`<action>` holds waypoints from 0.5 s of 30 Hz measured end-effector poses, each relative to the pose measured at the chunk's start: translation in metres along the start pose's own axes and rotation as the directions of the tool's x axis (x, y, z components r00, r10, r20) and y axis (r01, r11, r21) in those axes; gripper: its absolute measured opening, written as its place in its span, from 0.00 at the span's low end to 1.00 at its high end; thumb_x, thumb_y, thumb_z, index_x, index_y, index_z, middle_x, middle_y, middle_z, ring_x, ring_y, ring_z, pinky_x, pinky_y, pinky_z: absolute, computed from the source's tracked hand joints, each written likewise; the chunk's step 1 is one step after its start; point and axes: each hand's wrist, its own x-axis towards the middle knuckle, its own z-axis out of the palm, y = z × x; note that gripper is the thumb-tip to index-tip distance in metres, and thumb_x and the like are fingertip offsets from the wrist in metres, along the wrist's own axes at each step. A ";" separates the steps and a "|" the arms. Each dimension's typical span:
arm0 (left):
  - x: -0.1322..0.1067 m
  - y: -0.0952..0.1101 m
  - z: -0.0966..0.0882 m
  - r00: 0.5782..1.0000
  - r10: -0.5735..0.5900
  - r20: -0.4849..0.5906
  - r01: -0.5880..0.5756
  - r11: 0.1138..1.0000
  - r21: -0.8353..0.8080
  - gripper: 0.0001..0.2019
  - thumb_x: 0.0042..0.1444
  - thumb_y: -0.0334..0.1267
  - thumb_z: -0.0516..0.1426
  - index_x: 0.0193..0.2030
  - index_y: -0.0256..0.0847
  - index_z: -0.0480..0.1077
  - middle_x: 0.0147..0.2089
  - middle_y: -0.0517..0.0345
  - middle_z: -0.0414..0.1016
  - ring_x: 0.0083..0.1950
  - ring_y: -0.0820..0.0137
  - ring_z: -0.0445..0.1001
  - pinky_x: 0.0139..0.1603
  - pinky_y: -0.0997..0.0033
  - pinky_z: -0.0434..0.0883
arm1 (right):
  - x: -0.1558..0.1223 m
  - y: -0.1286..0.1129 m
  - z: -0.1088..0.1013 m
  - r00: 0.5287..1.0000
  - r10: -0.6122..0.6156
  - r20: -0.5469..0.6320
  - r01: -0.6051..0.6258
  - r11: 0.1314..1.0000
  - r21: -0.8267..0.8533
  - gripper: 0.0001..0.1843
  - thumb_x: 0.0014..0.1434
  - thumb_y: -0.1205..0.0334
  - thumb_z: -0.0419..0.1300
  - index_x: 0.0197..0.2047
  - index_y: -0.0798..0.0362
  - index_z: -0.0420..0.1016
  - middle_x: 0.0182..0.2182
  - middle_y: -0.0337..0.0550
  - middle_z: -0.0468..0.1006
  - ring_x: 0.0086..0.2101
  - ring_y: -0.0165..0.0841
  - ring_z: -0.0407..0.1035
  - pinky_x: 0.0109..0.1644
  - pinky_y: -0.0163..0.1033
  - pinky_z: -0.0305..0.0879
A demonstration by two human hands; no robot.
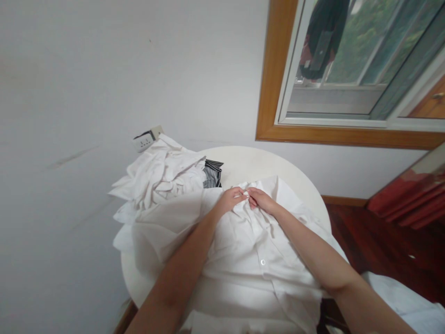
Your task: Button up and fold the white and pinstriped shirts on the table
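A white button-up shirt lies spread and wrinkled over the round table, its button placket running toward me. My left hand pinches the cloth near the shirt's far edge. Right beside it, my right hand is also closed on the shirt, and the fingertips of both hands nearly meet. Whatever small part sits between the fingertips is too small to make out. One round button shows lower on the placket.
A pile of white garments rests on the left of the white table, with black-and-white striped cloth beside it. A power socket is on the wall behind. White cloth lies at lower right; a red curtain hangs by the window.
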 end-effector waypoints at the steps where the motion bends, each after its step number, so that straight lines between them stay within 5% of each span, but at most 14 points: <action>1: 0.000 -0.001 0.000 1.000 0.016 -0.014 -0.015 1.000 0.016 0.16 0.52 0.52 0.59 0.32 0.38 0.71 0.34 0.59 0.75 0.39 0.69 0.72 0.45 0.71 0.68 | 0.000 -0.001 0.000 1.000 0.005 0.004 -0.005 1.000 0.000 0.18 0.59 0.43 0.52 0.32 0.50 0.61 0.13 0.27 0.58 0.16 0.27 0.58 0.24 0.34 0.54; 8: -0.006 -0.004 -0.003 0.984 0.057 -0.166 0.019 0.907 0.420 0.13 0.58 0.50 0.55 0.38 0.43 0.73 0.36 0.60 0.77 0.38 0.70 0.73 0.40 0.74 0.64 | -0.004 -0.004 -0.003 0.998 -0.037 0.043 0.042 0.992 -0.117 0.18 0.60 0.43 0.52 0.33 0.50 0.61 0.15 0.28 0.62 0.19 0.28 0.64 0.27 0.34 0.60; 15: -0.011 0.005 -0.001 0.980 0.058 -0.192 0.089 0.734 0.673 0.17 0.62 0.54 0.50 0.41 0.46 0.74 0.34 0.60 0.78 0.34 0.69 0.73 0.34 0.74 0.60 | -0.013 -0.013 -0.008 0.996 -0.026 0.082 0.058 0.905 -0.422 0.24 0.58 0.45 0.57 0.50 0.54 0.66 0.17 0.28 0.63 0.21 0.29 0.66 0.26 0.33 0.57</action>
